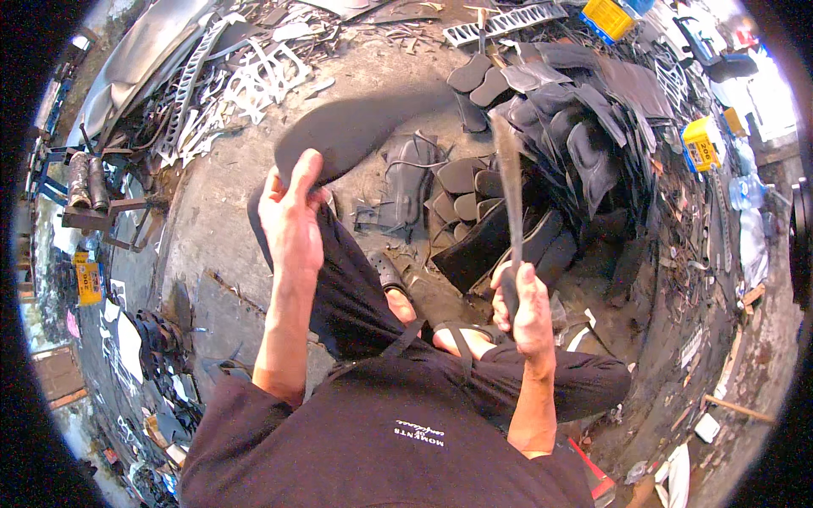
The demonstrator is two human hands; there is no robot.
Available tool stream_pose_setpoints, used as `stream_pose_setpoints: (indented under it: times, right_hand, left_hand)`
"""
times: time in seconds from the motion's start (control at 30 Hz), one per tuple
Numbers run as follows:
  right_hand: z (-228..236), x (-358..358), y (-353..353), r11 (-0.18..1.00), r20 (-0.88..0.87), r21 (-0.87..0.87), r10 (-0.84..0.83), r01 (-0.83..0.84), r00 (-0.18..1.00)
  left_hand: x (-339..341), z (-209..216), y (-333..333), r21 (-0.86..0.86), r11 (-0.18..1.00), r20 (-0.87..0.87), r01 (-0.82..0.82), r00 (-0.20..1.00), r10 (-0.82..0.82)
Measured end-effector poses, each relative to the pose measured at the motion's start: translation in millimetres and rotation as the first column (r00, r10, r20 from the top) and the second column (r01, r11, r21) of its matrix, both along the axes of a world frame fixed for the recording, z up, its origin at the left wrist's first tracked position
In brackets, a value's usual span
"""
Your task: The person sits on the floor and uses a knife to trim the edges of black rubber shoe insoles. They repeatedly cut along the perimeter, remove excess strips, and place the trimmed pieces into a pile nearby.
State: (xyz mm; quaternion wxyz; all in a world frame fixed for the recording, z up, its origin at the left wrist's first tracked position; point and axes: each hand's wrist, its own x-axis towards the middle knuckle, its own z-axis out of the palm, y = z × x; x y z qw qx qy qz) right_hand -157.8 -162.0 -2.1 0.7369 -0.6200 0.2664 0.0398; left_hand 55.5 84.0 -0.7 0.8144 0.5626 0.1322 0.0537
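My left hand (pixel 294 224) pinches the heel end of a black shoe sole (pixel 351 131) between thumb and fingers. The sole is held up off the floor, with its far end blurred and pointing right. In my right hand (pixel 529 311), the fingers wrap round the dark handle of a long-bladed knife (pixel 510 182), its blade upright and apart from the sole. Beyond the knife rises a large heap of black soles (pixel 584 144). Smaller cut sole pieces (pixel 464 182) lie in front of it, beside a dark sole with thin straps (pixel 410 190).
White lattice-like offcuts (pixel 267 80) and grey sheets (pixel 144 63) lie at the far left. A low metal stand (pixel 127 216) is on the left. Yellow containers (pixel 701 144) stand at the right, amid scattered scraps. My legs are folded in front of me.
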Motion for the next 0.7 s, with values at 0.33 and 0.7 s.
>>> stream_pose_setpoints:
  times: [0.33,0.7]
  right_hand:
    - [5,14,82,0.875,0.082,-0.481,0.103,-0.051,0.991]
    - [-5,19,46,0.833,0.063,-0.553,0.068,-0.022,0.996]
  left_hand:
    - [-65,9,-68,-0.332,0.942,-0.299,-0.049,0.953,-0.056]
    - [-92,20,-74,-0.361,0.876,-0.349,0.32,0.824,-0.446]
